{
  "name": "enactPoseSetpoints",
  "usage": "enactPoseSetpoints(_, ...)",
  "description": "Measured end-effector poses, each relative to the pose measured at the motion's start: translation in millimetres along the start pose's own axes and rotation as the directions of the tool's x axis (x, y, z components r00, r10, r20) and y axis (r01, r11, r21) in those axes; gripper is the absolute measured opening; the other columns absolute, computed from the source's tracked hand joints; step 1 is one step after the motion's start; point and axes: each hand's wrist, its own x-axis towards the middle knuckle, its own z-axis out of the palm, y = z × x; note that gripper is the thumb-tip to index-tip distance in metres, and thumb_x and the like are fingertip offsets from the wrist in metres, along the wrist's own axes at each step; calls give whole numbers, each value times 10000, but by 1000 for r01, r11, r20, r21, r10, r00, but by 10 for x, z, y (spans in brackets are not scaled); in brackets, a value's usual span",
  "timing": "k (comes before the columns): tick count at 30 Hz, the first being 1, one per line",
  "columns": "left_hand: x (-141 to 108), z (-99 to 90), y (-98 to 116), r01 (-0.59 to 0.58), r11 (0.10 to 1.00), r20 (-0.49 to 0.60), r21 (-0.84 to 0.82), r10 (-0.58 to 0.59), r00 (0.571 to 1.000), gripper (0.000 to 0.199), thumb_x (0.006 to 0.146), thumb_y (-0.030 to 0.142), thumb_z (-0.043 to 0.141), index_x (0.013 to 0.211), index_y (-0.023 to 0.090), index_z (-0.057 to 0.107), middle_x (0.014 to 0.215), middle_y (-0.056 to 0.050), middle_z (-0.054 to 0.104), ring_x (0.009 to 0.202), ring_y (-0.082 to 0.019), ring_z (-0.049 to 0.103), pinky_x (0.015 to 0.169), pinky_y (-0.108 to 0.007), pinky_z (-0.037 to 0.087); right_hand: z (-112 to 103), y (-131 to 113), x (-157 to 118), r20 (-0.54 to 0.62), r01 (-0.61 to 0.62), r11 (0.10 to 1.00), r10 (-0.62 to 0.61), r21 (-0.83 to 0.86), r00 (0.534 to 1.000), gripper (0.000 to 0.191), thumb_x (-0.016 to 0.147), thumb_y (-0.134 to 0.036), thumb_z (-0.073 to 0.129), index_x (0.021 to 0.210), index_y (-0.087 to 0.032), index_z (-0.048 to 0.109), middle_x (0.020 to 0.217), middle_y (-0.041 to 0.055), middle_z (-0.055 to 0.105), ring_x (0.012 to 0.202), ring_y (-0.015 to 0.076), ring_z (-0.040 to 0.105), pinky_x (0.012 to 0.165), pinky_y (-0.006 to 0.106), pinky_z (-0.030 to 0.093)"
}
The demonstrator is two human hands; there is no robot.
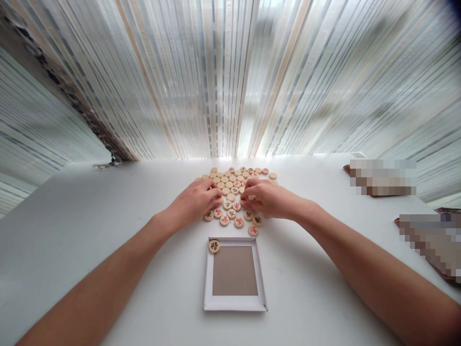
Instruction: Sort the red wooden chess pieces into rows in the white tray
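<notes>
Many round wooden xiangqi pieces (229, 184) lie in a loose cluster on the white table (144, 269). Some are blank side up; others show red or black characters, such as a red-marked piece (238, 222) at the near edge. My left hand (196, 199) reaches in from the left, its fingers closed on a piece at their tips. From the right, my right hand (270, 198) pinches another piece between thumb and fingers. Below the cluster sits a shallow white box tray (236, 304) with a brown bottom. One black-marked piece (214, 246) rests in its far left corner.
Two brown-edged objects, blurred by pixel blocks, lie at the right: one farther back (382, 185) and one nearer (428, 250). A striped string curtain (230, 86) hangs behind the table's far edge. A beaded strand (103, 166) trails onto the table at back left.
</notes>
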Motion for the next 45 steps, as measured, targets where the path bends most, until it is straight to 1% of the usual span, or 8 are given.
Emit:
enactPoseSetpoints(6,-8,-13,49,47,999,-15,-23,-47,999,302,1079,305,524,939,153,744,1097,-136,642,1011,-276,615,919,-433,555,-10,10,-2,-6,21,1000,-20,11,1000,267,1057,-197,601,878,-141,791,1112,128,699,842,191,662,778,319,496)
enactPoseSetpoints(9,-16,-10,53,64,998,-6,-22,-65,998,300,1077,283,502,934,156,734,1103,-136,631,1022,-278,609,927,-436,551,5,7,7,-12,13,1000,-13,8,1000,267,1061,-185,582,884,-133,775,1134,137,697,878,204,674,816,332,510)
enactPoseSetpoints(19,-15,-12,53,83,996,-2,19,-83,997,287,1067,240,486,916,155,715,1083,-138,628,989,-285,604,900,-453,542,55,33,28,-73,-16,1000,15,-21,997,273,1056,-191,596,853,-136,771,1128,148,696,899,228,667,810,348,499)
enactPoseSetpoints(23,-10,-14,58,86,996,-29,33,-86,996,236,1055,219,521,933,159,714,1069,-132,640,979,-283,622,876,-436,544,-12,67,20,-107,-27,1000,25,-15,994,263,1055,-205,605,867,-147,779,1038,130,720,886,228,672,800,344,497)
enactPoseSetpoints(26,1,10,72,68,997,-48,38,-66,997,199,1054,198,539,1008,160,729,1067,-124,660,986,-277,633,886,-424,543,-85,103,2,-104,-31,999,29,-15,994,179,1009,-157,653,915,-159,804,961,96,755,849,221,673,796,345,496)
enactPoseSetpoints(31,70,97,126,8,998,-40,58,-6,999,217,1065,192,565,1136,173,769,1095,-116,707,987,-262,650,885,-400,533,-106,129,-6,-63,-35,999,32,-34,997,152,958,-133,712,1024,-169,844,1021,114,785,907,248,695,812,357,512)
enactPoseSetpoints(39,136,127,167,-45,991,-4,127,46,999,283,1017,82,588,1143,220,800,1112,-94,724,1001,-262,652,832,-367,493,-76,90,3,-26,-58,996,56,-67,998,159,923,-100,725,976,-177,854,1024,120,773,861,244,700,789,350,525)
enactPoseSetpoints(45,140,28,159,-95,983,26,154,92,995,241,1041,126,564,1011,207,790,1080,-99,731,1010,-265,636,870,-392,481,-102,26,-5,5,-54,996,55,-78,998,138,897,-82,750,926,-183,839,961,88,796,879,244,713,847,349,511)
